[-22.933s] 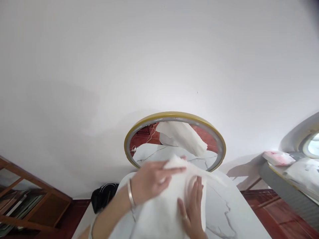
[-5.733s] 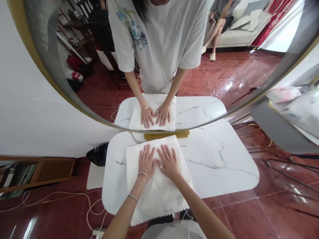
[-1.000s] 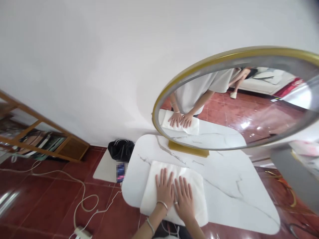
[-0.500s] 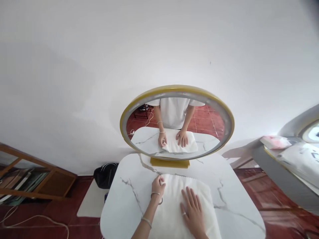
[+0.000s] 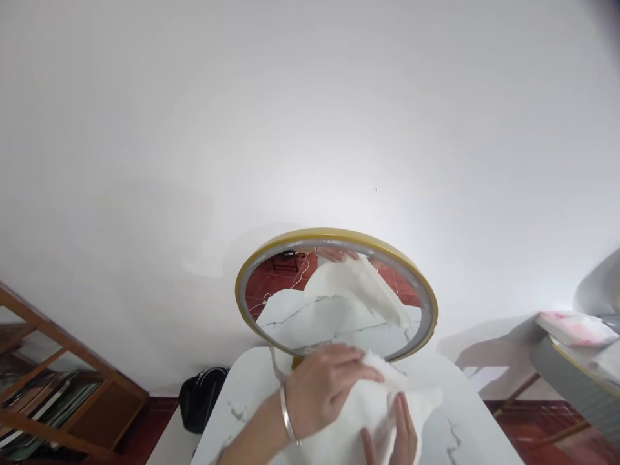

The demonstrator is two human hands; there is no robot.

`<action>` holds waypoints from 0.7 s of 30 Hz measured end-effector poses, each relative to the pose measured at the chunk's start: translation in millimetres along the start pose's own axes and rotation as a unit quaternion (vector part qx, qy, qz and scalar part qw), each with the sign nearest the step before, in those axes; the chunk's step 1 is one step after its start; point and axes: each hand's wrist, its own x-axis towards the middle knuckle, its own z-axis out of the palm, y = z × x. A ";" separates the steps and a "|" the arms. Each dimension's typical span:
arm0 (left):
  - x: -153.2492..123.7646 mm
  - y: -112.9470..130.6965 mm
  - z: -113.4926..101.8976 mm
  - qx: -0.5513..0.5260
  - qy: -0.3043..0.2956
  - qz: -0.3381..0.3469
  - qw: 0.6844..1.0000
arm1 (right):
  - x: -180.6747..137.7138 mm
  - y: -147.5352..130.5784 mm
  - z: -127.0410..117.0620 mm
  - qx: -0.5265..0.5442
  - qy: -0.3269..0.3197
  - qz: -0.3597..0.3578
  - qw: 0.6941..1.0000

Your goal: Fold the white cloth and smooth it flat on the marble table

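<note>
A plain white wall (image 5: pixel 310 116) backs this corner, with the mirror (image 5: pixel 334 303) standing before it on the table (image 5: pixel 453 426). To the mirror's left sit a black bag (image 5: pixel 201 400) and, farther off, the shelf (image 5: pixel 92 407); well to its right is a pink-and-white pack (image 5: pixel 576 328).

The cloth (image 5: pixel 353 413) is just in front of the mirror, its far edge raised, and the glass shows its hanging side. From here, I'd keep that edge taut between both hands, straighten the corners first, then lay it down slowly and smooth outward, clear of the mirror's base.

The left hand (image 5: pixel 329 387) is closed on the cloth's upper edge, nearest the mirror. The right hand (image 5: pixel 400 433), farther from the mirror, has thumb and fingers apart, against the cloth; whether it pinches the fold between them I can't tell.
</note>
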 end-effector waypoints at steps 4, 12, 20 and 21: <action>59.2 -11.2 -85.2 0.124 0.107 0.052 0.985 | 115.7 -55.7 8.1 0.065 0.020 -0.087 0.994; 119.2 -64.0 -89.3 0.359 0.259 -0.051 0.895 | 215.8 -103.1 48.6 0.026 0.118 -0.138 0.983; 125.4 -79.8 -74.3 0.314 0.249 0.076 0.913 | 212.1 -92.3 58.1 -0.017 0.167 -0.121 0.978; 124.5 -83.4 -77.7 0.302 0.263 0.080 0.913 | 215.9 -95.4 60.4 -0.030 0.166 -0.137 0.976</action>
